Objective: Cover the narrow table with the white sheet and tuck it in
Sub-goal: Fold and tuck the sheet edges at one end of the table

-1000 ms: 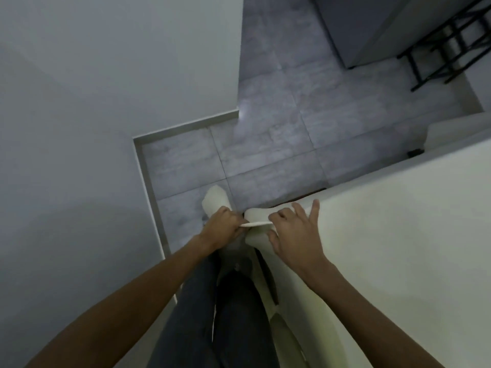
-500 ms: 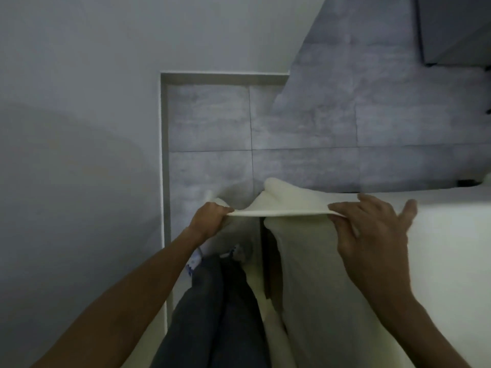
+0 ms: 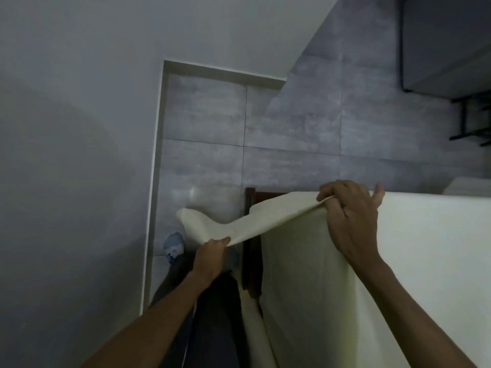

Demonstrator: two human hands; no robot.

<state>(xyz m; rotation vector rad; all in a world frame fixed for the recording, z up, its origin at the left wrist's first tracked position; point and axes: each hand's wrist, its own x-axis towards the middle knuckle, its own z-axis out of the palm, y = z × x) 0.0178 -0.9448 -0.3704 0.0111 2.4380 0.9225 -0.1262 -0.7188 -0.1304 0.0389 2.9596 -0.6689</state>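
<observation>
The white sheet (image 3: 398, 261) lies over the narrow table, whose dark wooden corner (image 3: 250, 200) shows bare at the far left end. My right hand (image 3: 350, 216) grips the sheet's edge at the table's far end, fingers curled over the fabric. My left hand (image 3: 211, 254) pinches the sheet's loose corner lower down, off the table's left side. The cloth stretches taut between both hands, and a flap hangs past my left hand toward the floor.
A white wall (image 3: 79, 155) stands close on the left, leaving a narrow strip of grey tiled floor (image 3: 204, 160). My legs and a blue-white shoe (image 3: 174, 244) fill that gap. A black metal frame (image 3: 473, 115) stands at the far right.
My right hand has moved up and right along the table's end, pulling the sheet edge with it. The left hand has dropped lower, so the cloth between them now slopes.
</observation>
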